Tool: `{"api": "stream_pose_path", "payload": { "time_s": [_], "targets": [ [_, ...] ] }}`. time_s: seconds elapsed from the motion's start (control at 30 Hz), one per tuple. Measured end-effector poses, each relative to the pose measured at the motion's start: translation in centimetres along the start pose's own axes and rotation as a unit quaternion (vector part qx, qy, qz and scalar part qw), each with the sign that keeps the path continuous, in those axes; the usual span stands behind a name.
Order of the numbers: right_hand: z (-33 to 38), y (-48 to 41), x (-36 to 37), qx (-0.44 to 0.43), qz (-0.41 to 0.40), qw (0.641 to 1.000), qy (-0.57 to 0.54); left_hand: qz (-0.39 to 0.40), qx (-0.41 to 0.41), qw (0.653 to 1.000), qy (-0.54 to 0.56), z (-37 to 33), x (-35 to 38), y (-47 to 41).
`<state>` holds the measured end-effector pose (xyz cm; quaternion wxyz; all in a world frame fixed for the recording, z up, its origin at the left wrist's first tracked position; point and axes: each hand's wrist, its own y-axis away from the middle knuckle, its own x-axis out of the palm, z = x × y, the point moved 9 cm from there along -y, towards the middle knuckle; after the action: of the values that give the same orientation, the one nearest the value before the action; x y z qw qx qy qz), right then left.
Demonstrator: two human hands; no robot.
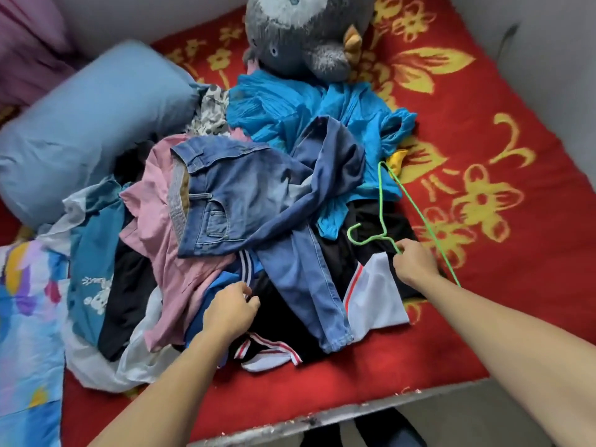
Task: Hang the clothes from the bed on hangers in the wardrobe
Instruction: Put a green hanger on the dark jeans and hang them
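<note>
A heap of clothes lies on the bed with the red and yellow flowered cover (483, 150): blue jeans (245, 201) on top, a pink garment (161, 227), bright blue cloth (290, 104) and a black garment with white and red stripes (277, 317). My left hand (230, 309) pinches the black striped garment at the front of the heap. My right hand (414, 261) grips a thin green wire hanger (382, 201) at its neck, above the right side of the pile. The wardrobe is out of view.
A grey plush toy (303, 33) sits at the back of the bed. A large blue pillow (90, 124) lies at the left, with a colourful printed quilt (29, 317) at the near left. The bed's metal edge (322, 417) runs along the front.
</note>
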<state>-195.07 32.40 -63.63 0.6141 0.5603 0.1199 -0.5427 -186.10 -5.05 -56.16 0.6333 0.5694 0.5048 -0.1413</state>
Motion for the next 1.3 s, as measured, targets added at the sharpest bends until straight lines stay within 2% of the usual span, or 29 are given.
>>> {"api": "stream_pose_path", "payload": {
  "time_s": [0.07, 0.13, 0.27, 0.37, 0.53, 0.6, 0.7, 0.8, 0.93, 1.03, 1.1, 1.2, 1.3],
  "targets": [
    [0.2, -0.1, 2.2, -0.006, 0.025, 0.999, 0.045, -0.025, 0.003, 0.999, -0.024, 1.0, -0.6, -2.3],
    [2.4, -0.1, 2.7, -0.051, 0.022, 0.994, 0.094, -0.056, 0.014, 0.996, -0.072, 1.6, -1.7, -4.4],
    [11.4, -0.2, 2.2, -0.210, -0.023, 0.965, 0.154, -0.137, 0.090, 0.970, -0.180, 1.2, -4.1, -8.9],
    [19.0, -1.2, 3.5, -0.315, -0.075, 0.927, 0.190, -0.150, 0.128, 0.955, -0.223, 1.3, -3.8, -12.5],
    [24.0, -4.5, 10.0, -0.324, -0.034, 0.880, 0.346, -0.171, 0.152, 0.947, -0.223, 2.1, -3.0, -15.3],
    [24.9, -3.2, 10.6, -0.335, -0.046, 0.885, 0.320, -0.182, 0.172, 0.944, -0.213, 3.1, -3.8, -14.9],
    [26.4, 2.1, 10.7, -0.382, -0.053, 0.898, 0.213, -0.209, 0.188, 0.943, -0.180, 6.2, -6.3, -12.4],
    [27.4, 8.9, 12.9, -0.420, 0.000, 0.888, 0.190, -0.219, 0.178, 0.941, -0.187, 11.2, -7.6, -9.2],
    [26.8, 18.0, 20.5, -0.465, 0.143, 0.850, 0.200, -0.182, 0.139, 0.956, -0.183, 18.5, -5.9, -5.5],
    [24.8, 23.1, 25.7, -0.448, 0.278, 0.820, 0.225, -0.124, 0.103, 0.974, -0.161, 23.4, -2.1, -3.6],
    [24.2, 23.1, 26.6, -0.415, 0.317, 0.820, 0.234, -0.082, 0.080, 0.983, -0.142, 25.5, 0.3, -2.8],
    [28.2, 18.8, 24.2, -0.430, 0.229, 0.852, 0.191, -0.051, 0.045, 0.996, -0.061, 27.2, 2.5, -3.4],
    [36.4, 13.7, 18.7, -0.468, 0.048, 0.876, 0.109, -0.085, -0.098, 0.985, 0.117, 30.2, 2.8, -4.9]
  ]
}}
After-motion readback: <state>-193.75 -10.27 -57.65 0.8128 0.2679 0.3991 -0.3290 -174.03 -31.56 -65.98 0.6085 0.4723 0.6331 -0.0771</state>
